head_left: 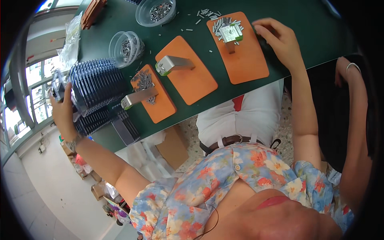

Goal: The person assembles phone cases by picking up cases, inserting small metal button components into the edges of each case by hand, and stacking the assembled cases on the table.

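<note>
— Left hand (63, 108)?
— Clenched around the top of a dark tray stack (94, 86), far left on the green table (304, 36).
— Right hand (280, 40)?
— Loosely spread, touching the table just right of an orange mat (244, 60); holding nothing visible.

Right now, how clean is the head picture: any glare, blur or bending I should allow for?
Head view: strong fisheye, so the green table's edge bends and the corners go black; daylight from the windows on the left washes out detail there; the left hand looks slightly soft at the stack of dark trays; the orange pads are sharp and evenly lit.
</note>
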A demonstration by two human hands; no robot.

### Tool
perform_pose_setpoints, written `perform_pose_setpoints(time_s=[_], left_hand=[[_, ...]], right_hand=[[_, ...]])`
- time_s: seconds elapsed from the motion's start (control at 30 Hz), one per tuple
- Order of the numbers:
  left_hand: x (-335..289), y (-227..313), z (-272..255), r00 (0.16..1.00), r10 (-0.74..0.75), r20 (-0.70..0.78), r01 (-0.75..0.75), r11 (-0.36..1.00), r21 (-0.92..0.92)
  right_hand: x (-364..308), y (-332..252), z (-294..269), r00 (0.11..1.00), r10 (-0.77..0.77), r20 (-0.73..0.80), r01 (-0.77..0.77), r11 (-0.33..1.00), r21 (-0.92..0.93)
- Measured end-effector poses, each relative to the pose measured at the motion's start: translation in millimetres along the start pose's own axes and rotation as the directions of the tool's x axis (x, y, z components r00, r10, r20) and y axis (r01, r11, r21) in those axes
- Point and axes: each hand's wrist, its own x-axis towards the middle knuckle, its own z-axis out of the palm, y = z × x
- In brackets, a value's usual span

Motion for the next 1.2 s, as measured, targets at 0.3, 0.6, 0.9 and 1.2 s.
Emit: perform_pose_setpoints(time_s=[0.3, 0.6, 0.9, 1.2], left_hand=[[-167.6, 110.8, 39.9, 0.937, 0.287, -0.2, -0.294, 0.339, -0.893], [-214.2, 160.1, 166.0, 0.624, 0.769, 0.139, 0.118, 0.083, -0.99], [-226.0, 180.7, 217.4, 0.719, 0.695, 0.003, 0.277, -0.282, -0.919], [-227.2, 175.5, 227.7, 0.689, 0.725, -0.028, 0.195, -0.222, -0.955]], right_hand=[[49.3, 10.4, 21.8, 0.952, -0.147, 0.27, 0.259, 0.857, -0.445], [55.5, 9.8, 34.2, 0.93, -0.163, 0.329, 0.289, 0.879, -0.38], [-5.4, -33.1, 35.1, 0.933, -0.358, -0.021, 0.355, 0.913, 0.199], [-38.1, -86.4, 44.6, 0.85, -0.525, 0.049, 0.525, 0.835, -0.165]])
